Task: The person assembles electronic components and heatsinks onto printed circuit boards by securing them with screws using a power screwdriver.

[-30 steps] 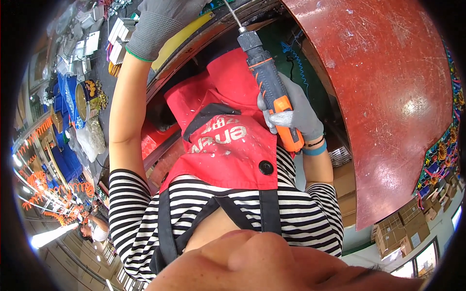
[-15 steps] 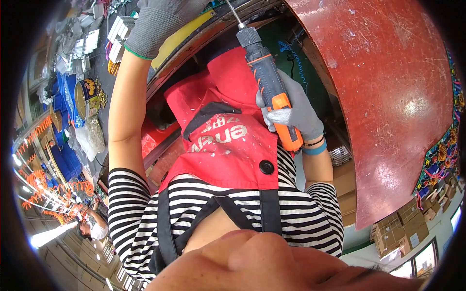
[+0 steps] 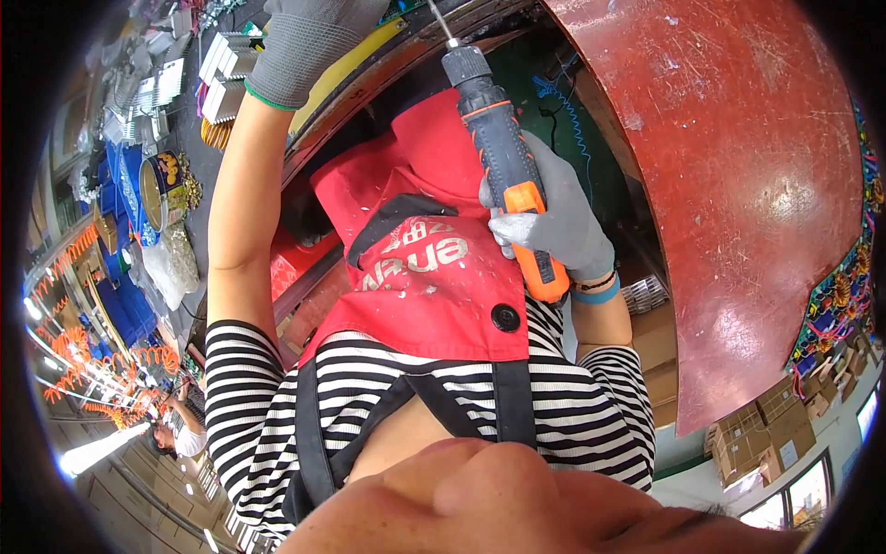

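My right hand (image 3: pixel 563 217), in a grey glove, is wrapped round the body of a black and orange electric screwdriver (image 3: pixel 503 152). Its long thin metal bit (image 3: pixel 443 20) points away from me and runs out past the top edge. My left hand (image 3: pixel 318 46) wears a grey knit glove with a green cuff and reaches forward over the bench edge. Its fingers lie beyond the top of the picture, so what they touch is hidden. Beside that wrist runs a yellow strip (image 3: pixel 355 66) along the bench. Several white and silver ribbed parts (image 3: pixel 226 78) sit left of it.
On the grey bench (image 3: pixel 192 152) at the left are a round tin (image 3: pixel 150 192) and a clear plastic bag (image 3: pixel 175 263). A scratched red-brown tabletop (image 3: pixel 766 166) fills the right. A blue coiled cord (image 3: pixel 579 120) hangs between. Cardboard boxes (image 3: pixel 761 443) and another person (image 3: pixel 189 434) are farther off.
The electric screwdriver in my right hand has shifted slightly left and tilted a little more. My left hand has moved a little to the right.
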{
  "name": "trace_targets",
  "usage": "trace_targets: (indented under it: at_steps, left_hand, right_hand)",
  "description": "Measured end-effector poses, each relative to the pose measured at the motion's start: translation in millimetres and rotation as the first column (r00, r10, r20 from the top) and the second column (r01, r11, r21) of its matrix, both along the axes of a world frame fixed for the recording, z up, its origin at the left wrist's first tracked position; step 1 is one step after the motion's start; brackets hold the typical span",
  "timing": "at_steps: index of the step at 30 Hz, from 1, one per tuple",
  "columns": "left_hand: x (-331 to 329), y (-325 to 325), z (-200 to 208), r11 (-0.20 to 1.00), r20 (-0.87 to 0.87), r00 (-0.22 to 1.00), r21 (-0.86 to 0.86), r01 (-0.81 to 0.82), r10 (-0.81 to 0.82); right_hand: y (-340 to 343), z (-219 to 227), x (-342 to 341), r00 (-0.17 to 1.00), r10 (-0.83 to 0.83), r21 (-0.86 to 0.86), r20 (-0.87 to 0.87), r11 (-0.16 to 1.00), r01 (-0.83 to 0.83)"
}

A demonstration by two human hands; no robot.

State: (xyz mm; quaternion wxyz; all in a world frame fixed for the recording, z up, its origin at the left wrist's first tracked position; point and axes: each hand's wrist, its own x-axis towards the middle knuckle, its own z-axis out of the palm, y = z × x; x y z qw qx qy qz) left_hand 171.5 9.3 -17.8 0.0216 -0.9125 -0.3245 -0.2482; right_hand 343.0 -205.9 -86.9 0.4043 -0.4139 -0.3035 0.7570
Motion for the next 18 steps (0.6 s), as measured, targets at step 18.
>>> trace_targets:
  at_steps: [18]
  left_hand:
    - [-6, -3, -12, 1.000, 0.013, 1.000, 0.025, 0.006, -0.007]
  right_hand:
    - [5, 2, -4, 0.997, -0.035, 0.002, -0.066, 0.999, 0.035]
